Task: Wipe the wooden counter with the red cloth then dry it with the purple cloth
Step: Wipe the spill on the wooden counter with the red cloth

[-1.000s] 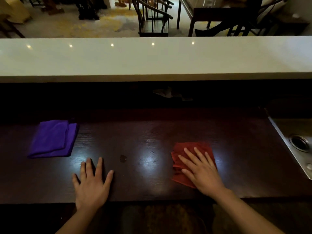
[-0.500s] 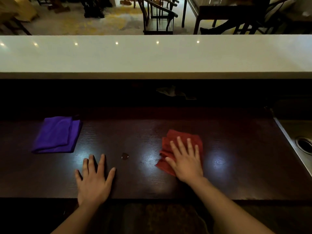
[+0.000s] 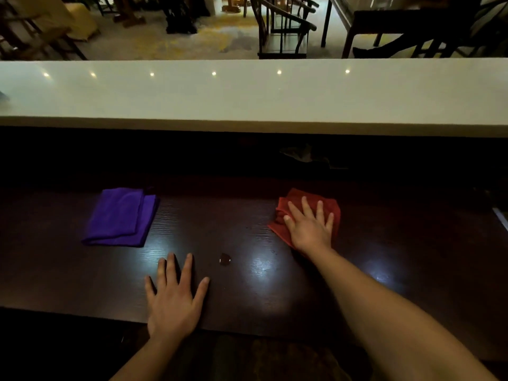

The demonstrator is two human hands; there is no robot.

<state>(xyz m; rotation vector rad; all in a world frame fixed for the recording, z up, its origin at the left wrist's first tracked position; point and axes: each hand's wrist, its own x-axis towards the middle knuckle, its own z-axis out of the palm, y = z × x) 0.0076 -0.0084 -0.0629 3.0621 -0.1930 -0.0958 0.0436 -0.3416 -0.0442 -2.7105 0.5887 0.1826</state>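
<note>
The dark wooden counter [image 3: 247,292] runs across the lower half of the view. My right hand [image 3: 310,226] lies flat, fingers spread, pressing the red cloth [image 3: 297,200] against the wood right of centre, towards the far side. The folded purple cloth [image 3: 119,217] rests on the counter at the left, untouched. My left hand [image 3: 174,301] is flat on the bare wood near the front edge, fingers apart, holding nothing.
A small shiny spot [image 3: 224,259] sits on the wood between my hands. A raised white ledge [image 3: 247,97] runs along the far side with a dark recess below it. A sliver of the metal sink [image 3: 501,217] shows at the right edge.
My right hand has slid the red cloth away from me, from the near part of the counter towards its far side. My left hand has stayed planted; the purple cloth has not moved.
</note>
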